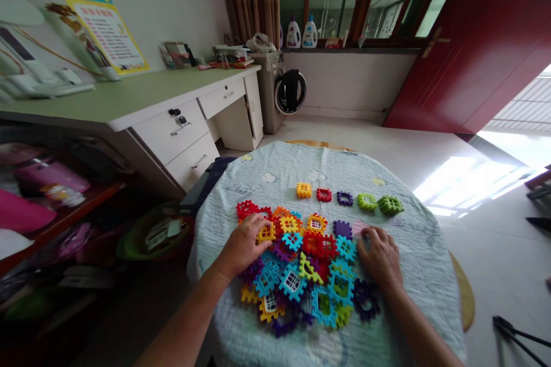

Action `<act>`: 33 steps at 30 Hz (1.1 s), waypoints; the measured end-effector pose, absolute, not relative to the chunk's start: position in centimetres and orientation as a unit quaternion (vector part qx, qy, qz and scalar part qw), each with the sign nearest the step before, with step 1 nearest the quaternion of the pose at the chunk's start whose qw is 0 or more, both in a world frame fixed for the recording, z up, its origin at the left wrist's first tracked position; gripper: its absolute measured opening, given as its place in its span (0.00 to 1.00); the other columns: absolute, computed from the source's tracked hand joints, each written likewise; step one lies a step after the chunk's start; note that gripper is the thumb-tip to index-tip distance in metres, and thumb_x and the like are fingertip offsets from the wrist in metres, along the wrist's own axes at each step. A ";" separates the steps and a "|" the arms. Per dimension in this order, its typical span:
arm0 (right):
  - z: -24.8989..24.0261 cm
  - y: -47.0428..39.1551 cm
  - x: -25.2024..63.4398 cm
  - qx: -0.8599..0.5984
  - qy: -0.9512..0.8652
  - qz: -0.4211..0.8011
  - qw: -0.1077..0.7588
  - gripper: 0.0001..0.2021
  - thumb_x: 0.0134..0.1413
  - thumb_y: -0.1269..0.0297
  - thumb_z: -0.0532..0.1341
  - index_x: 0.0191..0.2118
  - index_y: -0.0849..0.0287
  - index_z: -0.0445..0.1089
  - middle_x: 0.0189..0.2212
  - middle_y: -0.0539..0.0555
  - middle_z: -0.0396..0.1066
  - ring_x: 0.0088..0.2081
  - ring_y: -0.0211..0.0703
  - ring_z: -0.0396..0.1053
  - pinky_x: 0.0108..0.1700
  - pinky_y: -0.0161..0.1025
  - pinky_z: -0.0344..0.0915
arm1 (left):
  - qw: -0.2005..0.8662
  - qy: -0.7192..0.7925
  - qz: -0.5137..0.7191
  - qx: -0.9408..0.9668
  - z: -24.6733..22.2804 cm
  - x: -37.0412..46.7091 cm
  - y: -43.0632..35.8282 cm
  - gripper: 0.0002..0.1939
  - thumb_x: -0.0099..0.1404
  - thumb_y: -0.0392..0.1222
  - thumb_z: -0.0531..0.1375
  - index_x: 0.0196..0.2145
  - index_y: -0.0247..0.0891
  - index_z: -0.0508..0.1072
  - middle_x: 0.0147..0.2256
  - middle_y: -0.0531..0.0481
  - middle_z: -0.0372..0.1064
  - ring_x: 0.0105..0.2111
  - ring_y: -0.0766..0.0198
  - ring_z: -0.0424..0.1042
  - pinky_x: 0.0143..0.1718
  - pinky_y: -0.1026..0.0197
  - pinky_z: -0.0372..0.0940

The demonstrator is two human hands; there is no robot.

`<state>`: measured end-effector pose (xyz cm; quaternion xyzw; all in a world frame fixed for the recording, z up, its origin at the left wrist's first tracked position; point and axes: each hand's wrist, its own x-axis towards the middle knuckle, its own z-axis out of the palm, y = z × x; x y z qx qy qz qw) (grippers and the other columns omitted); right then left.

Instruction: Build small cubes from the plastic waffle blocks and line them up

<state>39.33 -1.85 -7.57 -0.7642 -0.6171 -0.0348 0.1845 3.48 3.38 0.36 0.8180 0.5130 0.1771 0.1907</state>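
My left hand is at the left side of a heap of plastic interlocking blocks, its thumb and fingers closed around a yellow window-pattern block. My right hand rests on the cloth at the heap's right side, fingers loosely bent and apart, with nothing visible in them. Close to its fingertips are a pale pink block and a light blue block. The heap also has a red block, a lime triangular block and a dark purple block.
A pale blue cloth covers the round table. Beyond the heap stand a yellow block, a red block, a dark purple block and green blocks in a row. A desk is at left, a washing machine behind.
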 end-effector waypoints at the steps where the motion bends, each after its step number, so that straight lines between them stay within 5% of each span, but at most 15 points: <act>1: -7.6 -1.8 39.3 -0.764 -0.617 -0.034 0.185 0.10 0.58 0.61 0.55 0.43 0.56 0.68 0.47 0.56 0.68 0.48 0.52 0.64 0.49 0.48 0.59 | 0.187 0.514 0.174 0.819 0.4 3.3 3.7 0.19 0.55 0.37 0.65 0.46 0.41 0.71 0.48 0.47 0.69 0.50 0.57 0.67 0.54 0.55 0.62; 5: -7.6 -1.8 39.3 -0.764 -0.615 -0.034 0.189 0.10 0.58 0.61 0.54 0.43 0.56 0.68 0.47 0.57 0.68 0.48 0.52 0.64 0.49 0.48 0.59 | 0.185 0.517 0.106 0.829 0.4 3.0 5.1 0.30 0.51 0.40 0.67 0.52 0.40 0.68 0.53 0.44 0.68 0.54 0.52 0.65 0.58 0.52 0.58; 12: -7.5 -1.8 39.3 -0.764 -0.614 -0.033 0.193 0.10 0.57 0.61 0.55 0.42 0.56 0.68 0.47 0.56 0.68 0.48 0.52 0.64 0.49 0.48 0.59 | 0.131 0.522 0.060 0.841 -0.4 3.6 5.2 0.23 0.52 0.42 0.64 0.48 0.40 0.72 0.46 0.45 0.70 0.47 0.54 0.69 0.52 0.54 0.63; 21: -7.6 -1.8 39.3 -0.760 -0.617 -0.038 0.197 0.10 0.57 0.62 0.55 0.42 0.56 0.68 0.46 0.57 0.68 0.47 0.51 0.64 0.48 0.47 0.58 | 0.139 0.501 0.159 0.839 1.8 6.5 6.0 0.21 0.55 0.44 0.61 0.47 0.39 0.72 0.44 0.45 0.69 0.44 0.56 0.70 0.50 0.57 0.64; 33: -7.4 -1.9 39.1 -0.766 -0.610 -0.027 0.199 0.09 0.57 0.62 0.55 0.42 0.56 0.67 0.46 0.56 0.68 0.48 0.51 0.63 0.49 0.46 0.58 | 0.099 0.516 -0.014 0.851 0.5 10.8 8.0 0.18 0.54 0.48 0.61 0.40 0.37 0.75 0.41 0.41 0.73 0.45 0.47 0.70 0.47 0.50 0.65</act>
